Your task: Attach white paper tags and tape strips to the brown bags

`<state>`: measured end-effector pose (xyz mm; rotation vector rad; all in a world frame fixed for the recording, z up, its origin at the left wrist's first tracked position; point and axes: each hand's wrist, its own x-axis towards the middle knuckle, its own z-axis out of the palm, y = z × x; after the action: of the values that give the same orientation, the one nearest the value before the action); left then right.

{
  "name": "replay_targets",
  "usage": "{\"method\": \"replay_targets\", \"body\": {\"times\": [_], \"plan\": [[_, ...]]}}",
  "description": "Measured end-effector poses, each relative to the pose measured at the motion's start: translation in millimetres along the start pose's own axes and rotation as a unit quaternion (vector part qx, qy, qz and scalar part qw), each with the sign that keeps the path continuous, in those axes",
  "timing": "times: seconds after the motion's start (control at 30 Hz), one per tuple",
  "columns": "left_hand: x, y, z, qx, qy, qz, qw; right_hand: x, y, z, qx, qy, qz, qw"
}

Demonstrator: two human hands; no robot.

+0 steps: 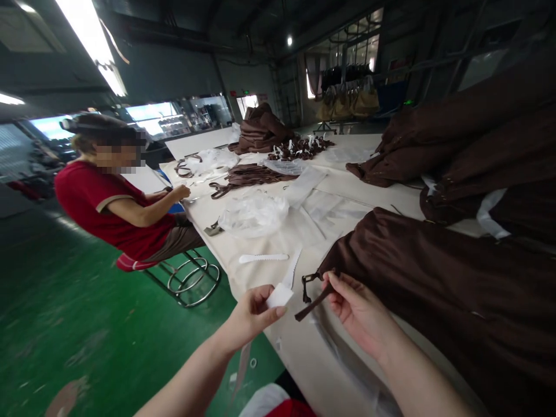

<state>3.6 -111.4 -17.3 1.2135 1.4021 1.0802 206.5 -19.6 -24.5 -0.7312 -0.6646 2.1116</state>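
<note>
My left hand [248, 317] pinches a small white sheet [280, 296] between thumb and fingers. In my right hand [354, 313], a narrow brown strap [311, 309] is held near the corner of a brown fabric piece [403, 260], its free end pointing down-left. A dark metal clasp [306, 287] hangs beside the strap, just left of my right fingertips. Behind the white sheet lies a white strip with a serrated edge [293, 267]; whether it joins the sheet I cannot tell. A second serrated white strip [263, 258] lies flat on the pale table [304, 365].
Crumpled clear plastic [256, 213] and a bundle of brown straps [254, 175] lie farther up the table. Brown fabric piles stand at the back [264, 130] and right [460, 139]. At left, a person in a red shirt [98, 200] sits on a stool [191, 284] by the table edge.
</note>
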Motion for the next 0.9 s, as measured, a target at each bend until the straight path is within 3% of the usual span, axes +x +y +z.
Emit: {"method": "replay_targets", "body": {"times": [0.2,0.43,0.67,0.9], "plan": [[-1.2,-4.3,-5.8,0.066,-0.028,-0.019,0.997,2.4,-2.9,-4.3,-0.002,0.007,-0.035,0.999],[-3.8,-1.6,-6.9,0.187,-0.075,0.036,0.979,3.0,-2.1,-5.8,-0.004,0.013,-0.041,0.999],[-4.7,-3.4,-1.2,0.197,-0.080,0.043,0.976,4.6,5.5,-6.4,-0.039,0.011,-0.037,0.998],[-3.6,2.1,-1.0,0.262,-0.060,0.085,0.960,9.0,10.5,-7.8,-0.161,0.056,-0.077,0.982]]}}
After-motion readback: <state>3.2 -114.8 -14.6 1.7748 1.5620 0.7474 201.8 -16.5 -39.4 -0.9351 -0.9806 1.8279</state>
